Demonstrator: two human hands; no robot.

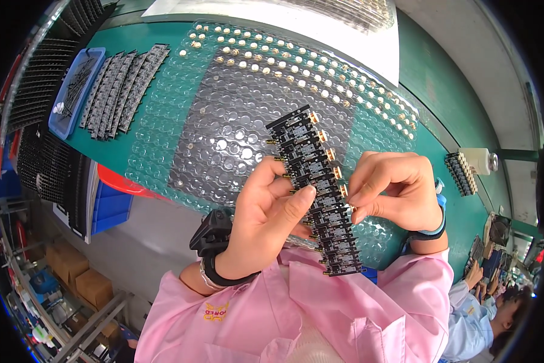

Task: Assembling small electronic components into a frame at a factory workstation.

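The left hand (270, 213) is clenched around the middle of a long black circuit board strip (317, 190), held above the bubble-pocket tray (163, 139) on the green table (465, 224), while the right hand (393, 190) pinches a small gold connector (344, 191) on the strip's edge at about 3 o'clock. I judge the step goes best if the left thumb braces the strip right beside that connector so it does not flex or twist. The right fingertips hide the connector's seating, the left palm covers the strip's back, and the loose parts toward 12 o'clock are too small to identify.
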